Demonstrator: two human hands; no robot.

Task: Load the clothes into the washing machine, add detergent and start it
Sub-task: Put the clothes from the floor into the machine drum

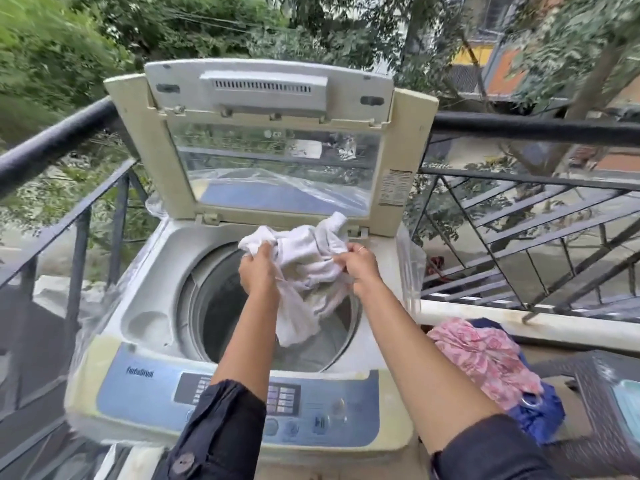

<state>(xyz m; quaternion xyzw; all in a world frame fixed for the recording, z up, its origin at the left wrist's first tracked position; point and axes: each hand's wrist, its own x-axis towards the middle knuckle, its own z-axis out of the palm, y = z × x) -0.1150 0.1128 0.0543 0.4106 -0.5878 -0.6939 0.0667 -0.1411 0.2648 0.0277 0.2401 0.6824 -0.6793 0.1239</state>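
A top-loading washing machine (pixel 145 327) stands in front of me with its lid (pixel 270 140) raised upright. Over its open drum (pixel 221 306) I hold a bunched white garment (pixel 308 258). My left hand (pixel 258 268) grips its left side and my right hand (pixel 360 265) pinches its right side. The cloth's lower end hangs down into the drum opening. The blue control panel (pixel 138 389) runs along the machine's near edge, partly hidden by my forearms.
A pile of pink patterned cloth (pixel 485 362) and blue cloth (pixel 540 417) lies at the right on a low ledge. Dark metal balcony railings (pixel 519 128) run behind and to both sides. A dark woven surface (pixel 595 386) sits at the far right.
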